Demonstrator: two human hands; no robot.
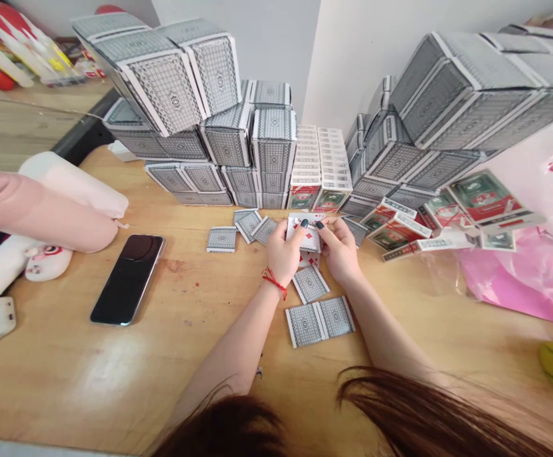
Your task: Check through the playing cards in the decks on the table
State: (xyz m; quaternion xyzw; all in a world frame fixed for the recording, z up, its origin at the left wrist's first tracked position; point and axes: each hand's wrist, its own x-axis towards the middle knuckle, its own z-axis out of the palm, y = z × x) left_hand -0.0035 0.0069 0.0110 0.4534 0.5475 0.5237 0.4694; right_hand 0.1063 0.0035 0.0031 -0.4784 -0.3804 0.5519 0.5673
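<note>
The left hand (283, 254) and right hand (339, 249) clamp together on playing cards (304, 231) held between them.

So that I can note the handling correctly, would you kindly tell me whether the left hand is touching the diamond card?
Touching: the head view shows the left hand gripping the diamond card at its lower left side.

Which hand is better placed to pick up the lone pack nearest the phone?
Probably the left hand: it is nearer that pack, on its side of the cards both hands hold; the right hand is farther away.
</note>
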